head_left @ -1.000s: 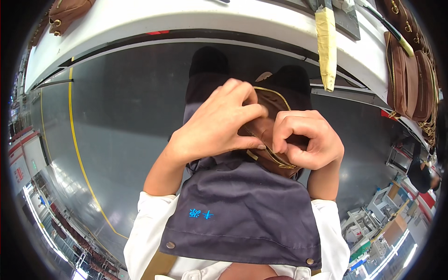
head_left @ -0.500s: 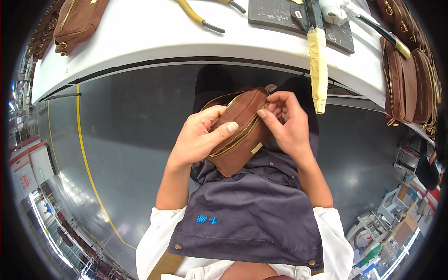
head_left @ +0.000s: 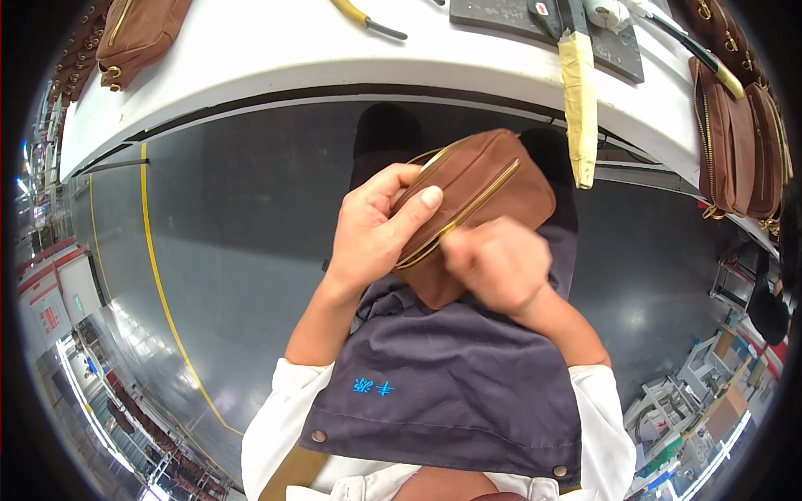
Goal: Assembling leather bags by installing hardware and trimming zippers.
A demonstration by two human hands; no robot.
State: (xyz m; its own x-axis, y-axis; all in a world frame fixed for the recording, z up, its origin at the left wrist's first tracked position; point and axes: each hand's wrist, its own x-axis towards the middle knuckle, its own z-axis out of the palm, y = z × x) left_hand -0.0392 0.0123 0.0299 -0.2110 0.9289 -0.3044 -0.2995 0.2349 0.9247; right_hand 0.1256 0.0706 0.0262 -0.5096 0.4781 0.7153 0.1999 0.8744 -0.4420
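My left hand [head_left: 372, 238] wrapped around the brown leather pouch [head_left: 480, 192], thumb pressed on top, my right hand [head_left: 493, 263] fisted, pinching at its brass zip [head_left: 464, 219], blurred.

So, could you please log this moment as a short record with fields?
left hand: grips the brown pouch, thumb across its front
right hand: blurred, at the gold zip near the pouch's lower end
pouch: held above the lap, tilted, over the grey apron
table: white, beyond the hands
on table: another brown pouch at left, yellow-handled pliers, dark mat, taped tool
table's right edge: more brown pouches
floor: grey, with a yellow line
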